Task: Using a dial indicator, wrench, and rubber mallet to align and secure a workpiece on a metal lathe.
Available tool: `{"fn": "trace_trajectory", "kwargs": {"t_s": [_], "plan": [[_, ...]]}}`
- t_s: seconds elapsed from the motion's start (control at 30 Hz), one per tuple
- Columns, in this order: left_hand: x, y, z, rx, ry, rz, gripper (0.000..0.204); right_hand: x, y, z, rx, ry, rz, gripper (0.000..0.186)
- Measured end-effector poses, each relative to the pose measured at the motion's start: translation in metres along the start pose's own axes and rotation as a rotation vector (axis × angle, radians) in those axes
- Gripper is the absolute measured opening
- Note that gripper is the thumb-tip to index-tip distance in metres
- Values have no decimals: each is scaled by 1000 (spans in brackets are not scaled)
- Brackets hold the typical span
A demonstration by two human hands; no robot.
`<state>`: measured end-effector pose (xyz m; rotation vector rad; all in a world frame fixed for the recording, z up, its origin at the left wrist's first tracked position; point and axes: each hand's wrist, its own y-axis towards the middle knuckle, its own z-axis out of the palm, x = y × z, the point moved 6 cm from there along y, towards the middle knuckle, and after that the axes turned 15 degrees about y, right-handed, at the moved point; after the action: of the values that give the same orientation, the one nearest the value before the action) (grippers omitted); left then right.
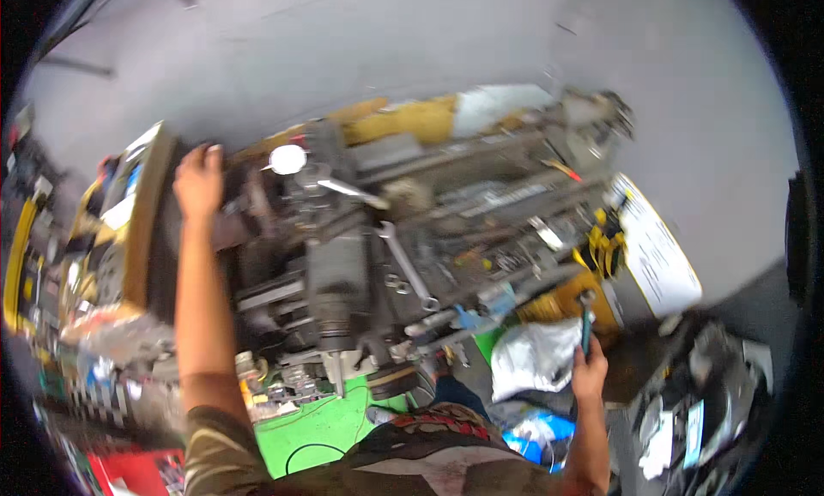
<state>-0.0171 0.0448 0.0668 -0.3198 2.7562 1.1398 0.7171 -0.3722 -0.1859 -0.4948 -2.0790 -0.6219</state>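
Left hand point(199, 183): fingers extended, slightly apart, nothing seen held; placed at the dark housing point(165, 238); firm contact cannot be told.
Right hand point(590, 374): closed around the handle of the teal-handled wrench point(587, 329); exact type is lost in blur.
Wrench position: held at right, head pointed away from the body, near the silver plastic bag point(534, 359).
Drop risk: wrench could be lost if the grip is loosened; only the handle's lower end is held.
Knock risk: combination spanner point(408, 267) and 2nd spanner point(354, 193) are left loose on the lathe-like machine point(336, 264); either could be knocked off by a sleeve or by the wrench head.
Small parts: 2 metal rings point(396, 284) are set just beside the combination spanner; could be rolled or lost if brushed.
Left-hand hazard: fingers could be scraped or pinched if pressure is put on a loose part there.
Footing: black cable point(313, 449) is looped on the green floor mat point(296, 432); a foot could be caught.
Right-side clutter: black-yellow tools point(603, 245), white printed sheet point(659, 251) and blue bag point(542, 436) are crowded around the right arm; reach is narrowed.
Left-side clutter: tan panel point(142, 217) is stood beside the left forearm; sideways room is limited.
Far side: white disc point(287, 160) is mounted or laid on the machine; cannot be told which.
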Motion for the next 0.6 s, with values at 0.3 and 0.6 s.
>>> {"fn": "trace_trajectory", "kwargs": {"t_s": [0.3, 0.6], "plan": [[-6, 14, 77, 270, 194, 102, 62, -53, 105, 18, 195, -400, 155, 47], [-31, -54, 17, -55, 206, 81, 42, -161, 238, 128, 487, -633, 62, 42]]}}
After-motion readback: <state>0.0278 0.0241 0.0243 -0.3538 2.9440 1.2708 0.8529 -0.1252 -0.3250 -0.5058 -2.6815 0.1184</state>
